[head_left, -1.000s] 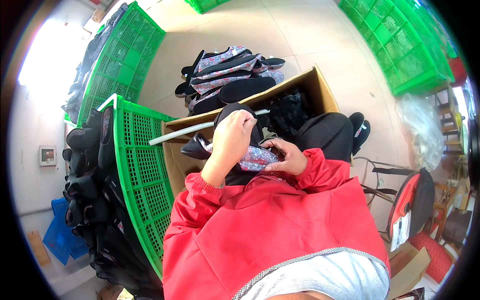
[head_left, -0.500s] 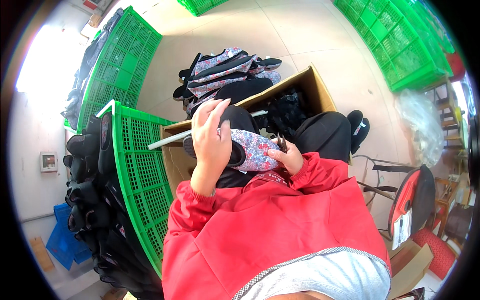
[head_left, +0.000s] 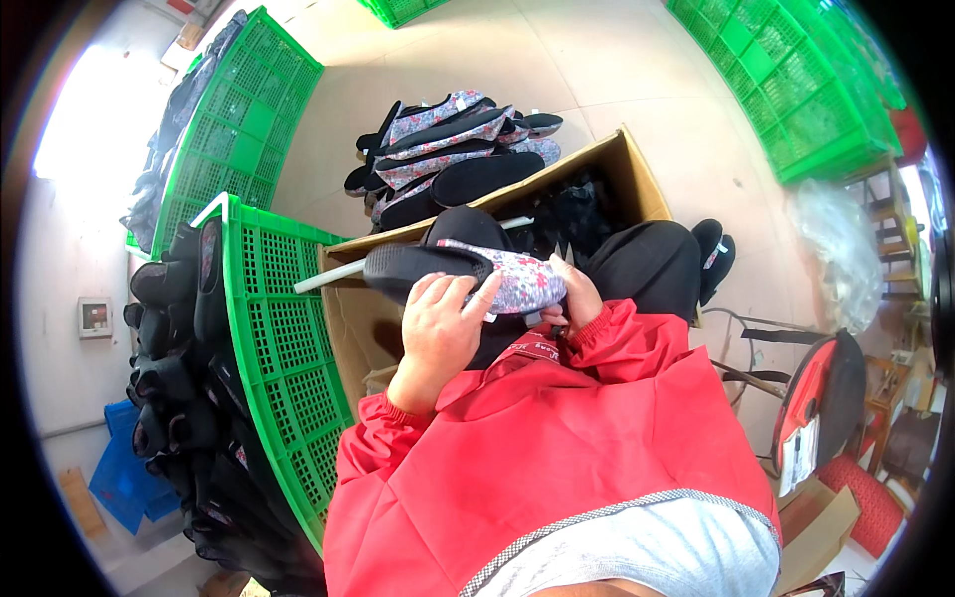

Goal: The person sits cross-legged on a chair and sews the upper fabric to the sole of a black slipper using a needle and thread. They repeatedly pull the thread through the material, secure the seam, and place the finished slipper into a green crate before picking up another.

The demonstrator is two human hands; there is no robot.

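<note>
The person wears a red top (head_left: 557,438) and holds a flowered slipper (head_left: 525,283) in front of the lap, above the black trousers (head_left: 647,261). The left hand (head_left: 443,320) is closed on its side near the opening, with the black heel end pointing left. The right hand (head_left: 579,297) grips the toe; a small pointed tool (head_left: 570,253), perhaps snips, shows by its fingers, but how it is held cannot be told well.

The step in hand seems to be turning and checking this slipper. The next move probably calls for a firm left grip, and for tool tips kept away from the cloth.

Just beyond the lap stands a carton (head_left: 645,177) with black plastic (head_left: 569,214) inside. A green crate (head_left: 284,298) is at left. Farther, a slipper pile (head_left: 453,159) lies on the floor (head_left: 477,50).
</note>
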